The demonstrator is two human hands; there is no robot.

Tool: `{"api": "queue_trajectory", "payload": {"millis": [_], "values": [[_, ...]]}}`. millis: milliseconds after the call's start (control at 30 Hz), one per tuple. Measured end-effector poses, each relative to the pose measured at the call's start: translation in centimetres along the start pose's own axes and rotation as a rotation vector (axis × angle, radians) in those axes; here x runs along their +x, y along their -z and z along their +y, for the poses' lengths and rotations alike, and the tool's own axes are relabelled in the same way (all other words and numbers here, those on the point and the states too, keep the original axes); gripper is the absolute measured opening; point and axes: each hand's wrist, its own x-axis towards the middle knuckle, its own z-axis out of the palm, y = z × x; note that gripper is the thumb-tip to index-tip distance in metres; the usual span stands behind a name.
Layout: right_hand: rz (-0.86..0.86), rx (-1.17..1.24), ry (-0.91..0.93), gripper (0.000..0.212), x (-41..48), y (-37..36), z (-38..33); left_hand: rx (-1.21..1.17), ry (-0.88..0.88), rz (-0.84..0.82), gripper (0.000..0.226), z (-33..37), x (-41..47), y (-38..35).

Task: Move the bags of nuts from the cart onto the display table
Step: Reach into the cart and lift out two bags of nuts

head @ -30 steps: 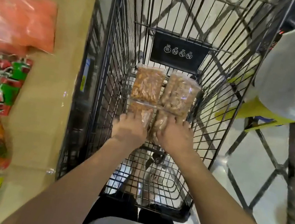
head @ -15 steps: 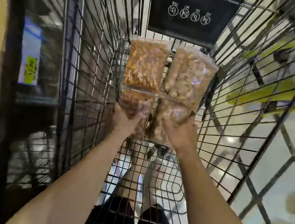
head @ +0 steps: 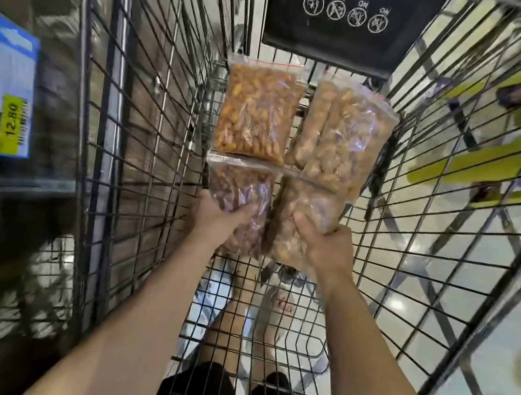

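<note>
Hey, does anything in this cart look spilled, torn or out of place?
No spill or tear shows in the cart. The far right bag lies slightly tilted, its near edge overlapping the near right bag that the right hand grips. The left hand grips the near left bag.

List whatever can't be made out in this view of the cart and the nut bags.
- Head view: fingers of left hand and right hand hidden under the near left bag and near right bag; only thumbs show.
- Display table top: outside the frame.
- Price label: blurred apart from 12.80.
- Far left bag, far right bag: anything beneath is hidden by them.
- Cart rim: cut off by the edges.
</note>
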Motion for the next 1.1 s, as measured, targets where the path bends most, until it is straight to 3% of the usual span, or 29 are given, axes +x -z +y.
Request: {"api": "queue_trajectory", "payload": {"millis": [133,233,433,733,867,967,1100], "values": [[-0.125,0.248,-0.103,0.061,-0.5,0.4,0.1,-0.089,0.053,-0.076,0.072,-0.2,-0.3,0.2],[-0.170,0.325,-0.051,0.046,-0.2,0.1,0.7,-0.101,0.025,-0.088,0.063,-0.2,-0.7,0.3],[-0.074,0.335,0.087,0.038,-0.7,-1.0,1.5,-0.125,-0.083,-0.041,0.054,-0.7,-1.8,0.0],[-0.124,0.360,0.167,0.043,-3.8,1.2,1.6,-0.173,-0.110,-0.025,0.063,-2.1,-4.7,2.2],[-0.110,0.319,0.254,0.031,-6.0,2.8,0.6,-0.264,-0.117,0.031,0.047,-1.0,-8.5,3.3],[-0.149,0.324,0.292,0.033,-8.5,4.8,-0.8,-0.310,-0.178,0.040,0.080,-0.4,-11.9,4.6],[-0.167,0.287,0.411,0.024,-12.5,7.8,-2.9,-0.288,-0.367,0.149,0.059,-0.1,-17.2,6.7]]}}
